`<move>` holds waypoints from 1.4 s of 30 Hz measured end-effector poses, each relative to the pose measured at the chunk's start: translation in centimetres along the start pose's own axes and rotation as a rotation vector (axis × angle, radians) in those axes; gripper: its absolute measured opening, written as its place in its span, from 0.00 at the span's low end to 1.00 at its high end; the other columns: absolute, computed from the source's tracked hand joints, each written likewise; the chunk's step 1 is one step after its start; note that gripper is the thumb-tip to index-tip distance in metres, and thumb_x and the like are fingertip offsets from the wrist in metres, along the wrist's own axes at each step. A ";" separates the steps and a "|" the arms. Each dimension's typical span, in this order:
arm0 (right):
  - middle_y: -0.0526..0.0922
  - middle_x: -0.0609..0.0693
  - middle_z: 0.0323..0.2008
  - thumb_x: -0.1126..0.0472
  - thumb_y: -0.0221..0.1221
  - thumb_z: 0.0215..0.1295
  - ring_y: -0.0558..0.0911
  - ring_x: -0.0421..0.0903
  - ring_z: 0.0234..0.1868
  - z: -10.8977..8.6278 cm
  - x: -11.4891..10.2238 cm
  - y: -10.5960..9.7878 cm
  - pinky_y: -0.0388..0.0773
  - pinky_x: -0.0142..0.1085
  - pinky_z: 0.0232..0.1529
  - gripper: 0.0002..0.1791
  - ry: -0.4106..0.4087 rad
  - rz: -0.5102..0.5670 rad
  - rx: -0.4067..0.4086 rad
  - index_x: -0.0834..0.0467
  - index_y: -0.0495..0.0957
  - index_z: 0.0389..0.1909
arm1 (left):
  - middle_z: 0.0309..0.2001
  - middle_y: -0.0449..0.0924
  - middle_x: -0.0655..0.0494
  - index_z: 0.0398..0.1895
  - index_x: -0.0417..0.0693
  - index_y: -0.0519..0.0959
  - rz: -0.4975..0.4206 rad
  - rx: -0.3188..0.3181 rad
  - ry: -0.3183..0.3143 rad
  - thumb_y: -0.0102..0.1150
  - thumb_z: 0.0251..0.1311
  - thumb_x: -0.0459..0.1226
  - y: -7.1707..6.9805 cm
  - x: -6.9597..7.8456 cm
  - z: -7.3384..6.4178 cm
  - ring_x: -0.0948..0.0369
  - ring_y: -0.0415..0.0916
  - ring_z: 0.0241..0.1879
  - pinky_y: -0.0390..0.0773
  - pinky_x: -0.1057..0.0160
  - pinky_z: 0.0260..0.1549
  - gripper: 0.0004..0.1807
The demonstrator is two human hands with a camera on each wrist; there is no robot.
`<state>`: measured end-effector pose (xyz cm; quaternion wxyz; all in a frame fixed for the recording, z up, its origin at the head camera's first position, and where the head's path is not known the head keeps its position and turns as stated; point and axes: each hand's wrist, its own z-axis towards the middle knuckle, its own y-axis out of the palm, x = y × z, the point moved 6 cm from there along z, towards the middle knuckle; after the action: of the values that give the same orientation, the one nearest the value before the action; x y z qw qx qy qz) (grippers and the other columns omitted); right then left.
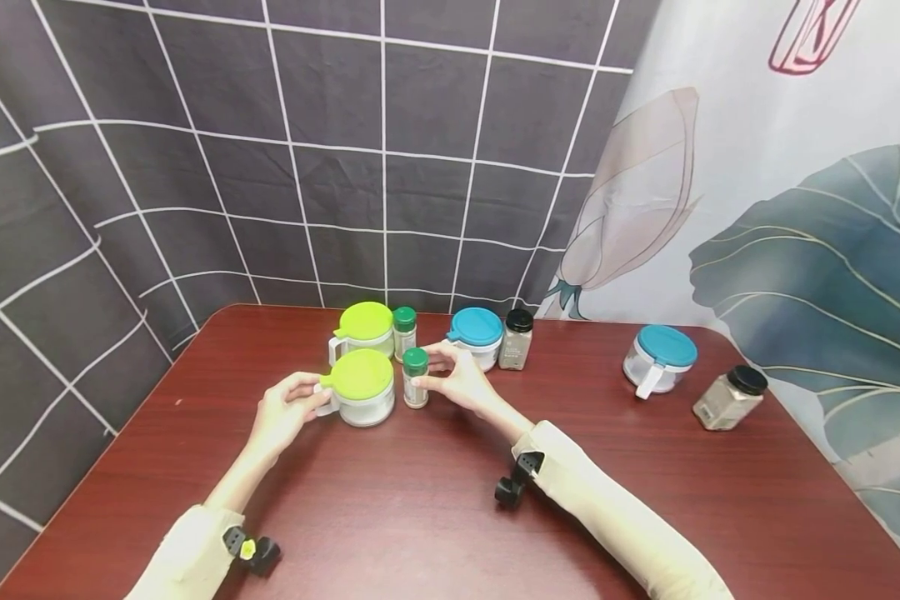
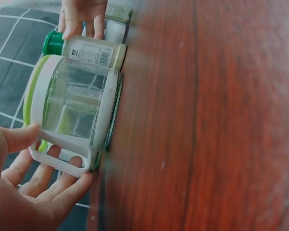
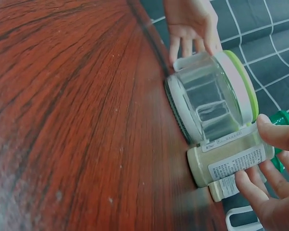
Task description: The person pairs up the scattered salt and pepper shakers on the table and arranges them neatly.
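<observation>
My left hand (image 1: 281,415) holds the white handle of the front clear jar (image 1: 366,410), which has a lime-green lid. In the left wrist view, the thumb lies on the handle (image 2: 62,161) and the fingers reach behind it. Close to that jar's right side stands a green-capped seasoning bottle (image 1: 416,390), upright on the table. Thumb and fingers of my right hand (image 1: 461,379) grip this bottle from its right. Its printed label (image 3: 238,162) shows in the right wrist view. Directly behind are a second lime-lidded jar (image 1: 366,323) and another green-capped bottle (image 1: 404,329).
A blue-lidded jar (image 1: 476,327) and a black-capped bottle (image 1: 516,342) stand behind my right hand. Farther right on the reddish-brown table (image 1: 450,517) are another blue-lidded jar (image 1: 660,354) and a tilted-looking black-capped bottle (image 1: 723,404). A grey grid-patterned curtain (image 1: 330,183) hangs behind.
</observation>
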<state>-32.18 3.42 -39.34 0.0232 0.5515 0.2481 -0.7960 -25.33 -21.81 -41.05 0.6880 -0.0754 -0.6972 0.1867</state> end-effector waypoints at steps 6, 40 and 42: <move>0.79 0.64 0.47 0.69 0.68 0.52 0.83 0.59 0.47 -0.1 0.1 0.3 0.79 0.47 0.51 0.24 0.012 -0.002 0.009 0.68 0.76 0.52 | 0.47 0.83 0.43 0.51 0.41 0.77 0.037 0.005 0.019 0.61 0.61 0.38 -0.1 0.2 -0.1 0.80 0.75 0.34 0.81 0.69 0.40 0.17; 0.82 0.60 0.51 0.65 0.67 0.55 0.82 0.55 0.51 -0.2 -0.1 0.9 0.80 0.43 0.51 0.26 0.108 -0.038 0.022 0.64 0.75 0.55 | 0.50 0.82 0.38 0.53 0.39 0.77 0.179 0.121 0.047 0.58 0.63 0.39 0.4 1.2 -0.8 0.47 0.81 0.51 0.76 0.52 0.53 0.17; 0.81 0.62 0.52 0.66 0.67 0.55 0.82 0.57 0.51 -0.3 -0.7 0.9 0.79 0.44 0.53 0.26 0.104 -0.016 0.010 0.65 0.74 0.56 | 0.51 0.81 0.38 0.54 0.39 0.76 0.176 0.107 0.053 0.58 0.64 0.39 0.4 1.2 -0.9 0.46 0.80 0.53 0.76 0.50 0.54 0.19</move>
<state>-31.36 2.64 -39.14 0.0014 0.5902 0.2494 -0.7678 -24.59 -20.87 -40.11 0.6903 -0.1045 -0.6583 0.2815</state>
